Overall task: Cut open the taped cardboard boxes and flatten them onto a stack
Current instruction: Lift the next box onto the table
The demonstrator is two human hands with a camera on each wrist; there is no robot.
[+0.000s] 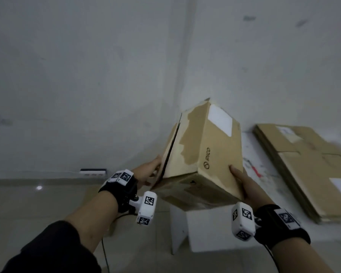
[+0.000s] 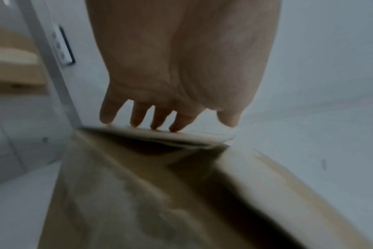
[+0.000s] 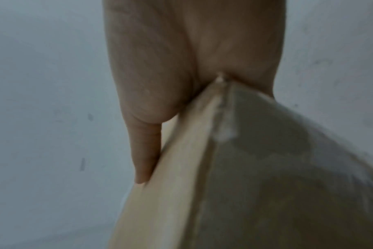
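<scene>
My two forearms reach forward, each wrist wrapped in a black strap carrying white marker-tagged camera blocks (image 1: 146, 207). Between them I hold a brown cardboard box (image 1: 201, 154) bearing a white label and a patch of torn surface, lifted and tilted above a white foam block (image 1: 209, 229) on the pale floor. My right hand (image 1: 242, 184) grasps the box's near right corner: in the right wrist view the corner is wedged into the palm, with the thumb (image 3: 146, 151) laid along one face and the other fingers hidden behind the card. My left hand (image 1: 150, 170) meets the box's left side, where a dark seam gapes between the flaps; in the left wrist view its fingertips (image 2: 177, 124) are extended and press against the edge of a loosened flap, not curled around it. To the right, on a white sheet, lies a stack of flattened brown cardboard (image 1: 307, 168), and a small red-handled tool (image 1: 254, 168) rests between the stack and the box, too blurred to identify. Farther back, a white socket strip (image 1: 93, 172) sits low on the grey wall (image 1: 87, 75).
</scene>
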